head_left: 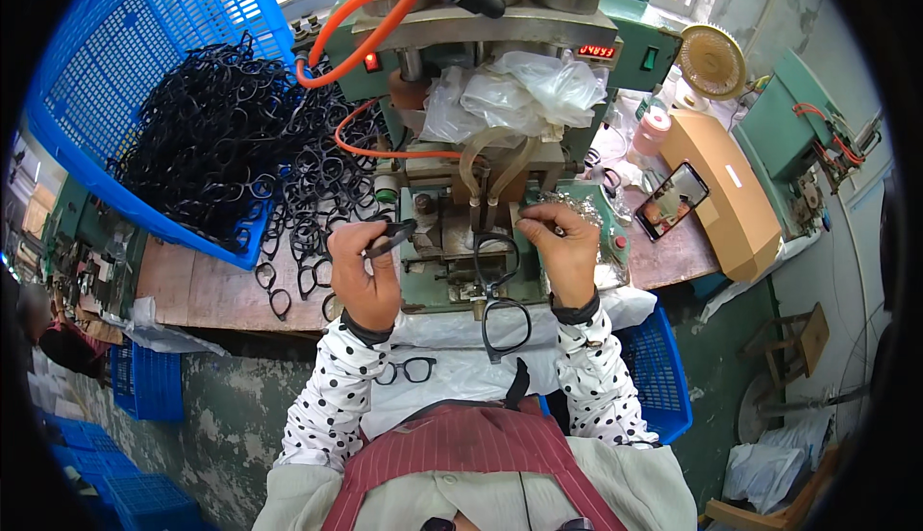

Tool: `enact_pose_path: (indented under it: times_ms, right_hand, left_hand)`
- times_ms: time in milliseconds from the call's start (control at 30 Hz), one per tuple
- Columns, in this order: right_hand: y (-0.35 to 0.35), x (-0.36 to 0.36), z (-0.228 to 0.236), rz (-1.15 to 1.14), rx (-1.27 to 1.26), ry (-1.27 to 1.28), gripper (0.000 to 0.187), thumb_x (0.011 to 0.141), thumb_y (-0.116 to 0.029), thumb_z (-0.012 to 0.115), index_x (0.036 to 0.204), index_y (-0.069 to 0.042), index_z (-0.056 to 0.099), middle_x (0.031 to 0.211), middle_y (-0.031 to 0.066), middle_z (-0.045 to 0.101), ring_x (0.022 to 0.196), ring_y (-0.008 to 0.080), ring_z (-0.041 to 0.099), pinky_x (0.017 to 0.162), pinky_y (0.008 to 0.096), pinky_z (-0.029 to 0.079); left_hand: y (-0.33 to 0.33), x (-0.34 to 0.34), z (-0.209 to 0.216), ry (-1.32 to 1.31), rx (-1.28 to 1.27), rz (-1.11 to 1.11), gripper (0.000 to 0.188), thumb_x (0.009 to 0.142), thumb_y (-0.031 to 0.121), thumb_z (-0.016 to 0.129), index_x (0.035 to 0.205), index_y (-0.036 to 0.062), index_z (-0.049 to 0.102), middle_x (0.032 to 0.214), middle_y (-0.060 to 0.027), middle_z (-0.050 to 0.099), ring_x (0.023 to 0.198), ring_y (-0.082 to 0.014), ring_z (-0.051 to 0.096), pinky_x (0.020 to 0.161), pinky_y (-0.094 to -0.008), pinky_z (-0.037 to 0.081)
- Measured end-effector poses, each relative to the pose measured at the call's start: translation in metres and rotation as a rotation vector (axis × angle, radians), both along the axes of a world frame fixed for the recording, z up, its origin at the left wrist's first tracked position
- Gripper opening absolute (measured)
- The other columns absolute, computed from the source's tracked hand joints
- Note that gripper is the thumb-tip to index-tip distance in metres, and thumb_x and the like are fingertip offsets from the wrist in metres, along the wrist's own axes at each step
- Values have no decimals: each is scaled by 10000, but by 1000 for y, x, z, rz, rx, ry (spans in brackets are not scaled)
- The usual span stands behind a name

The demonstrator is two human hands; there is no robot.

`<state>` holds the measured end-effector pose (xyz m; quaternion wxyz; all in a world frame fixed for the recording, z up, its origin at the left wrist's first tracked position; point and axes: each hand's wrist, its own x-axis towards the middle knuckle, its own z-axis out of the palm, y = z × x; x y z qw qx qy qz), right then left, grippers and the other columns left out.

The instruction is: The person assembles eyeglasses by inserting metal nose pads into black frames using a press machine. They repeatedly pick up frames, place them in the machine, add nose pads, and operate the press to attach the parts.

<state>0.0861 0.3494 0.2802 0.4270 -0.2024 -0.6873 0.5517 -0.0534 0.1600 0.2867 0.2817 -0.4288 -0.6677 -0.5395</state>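
Observation:
My left hand [363,276] is closed on a black eyeglass frame [390,240], seen nearly edge-on, at the left of the press bed. My right hand [567,252] is at the right of the bed, thumb and forefinger slightly apart with nothing visible between them. Just left of its fingertips, another black eyeglass frame [492,290] stands lengthwise at the fixture, its lower rim extending past the bed's front edge. The press [481,26] rises in front of me, with two tubes pointing down at the fixture. A third black frame [417,369] lies on the white cloth over my lap.
A tilted blue crate [207,238] spills piled black frames [216,127] onto the table at left. At right are a phone [672,201], a cardboard box [726,189] and a pink bottle [651,131]. Another blue crate [663,367] stands below, with a wooden stool [803,339] beyond.

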Motion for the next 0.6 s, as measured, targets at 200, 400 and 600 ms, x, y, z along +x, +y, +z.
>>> enact_pose_path:
  times_ms: [200,400,600]
  right_hand:
    - [-18,-6,2,42,-24,-2,169,748,-10,725,916,-1,724,853,85,692,725,131,615,680,249,482]
    - [-34,-28,-7,42,-205,174,327,732,46,741,1034,46,616,913,64,658,836,127,616,761,241,498]
    - [-47,-38,-8,48,-309,275,438,731,71,717,1112,47,502,992,78,582,854,130,582,753,249,495]
  left_hand:
    - [18,9,43,-258,-10,-66,156,937,127,593,1014,-9,592,867,-126,604,739,-234,565,694,-326,459]
    - [20,2,53,-463,138,-359,146,981,125,553,1033,-7,587,911,-36,626,800,-95,600,724,-222,481]
    - [18,2,54,-500,131,-403,145,983,119,544,1054,-2,582,923,-36,628,804,-97,603,733,-223,475]
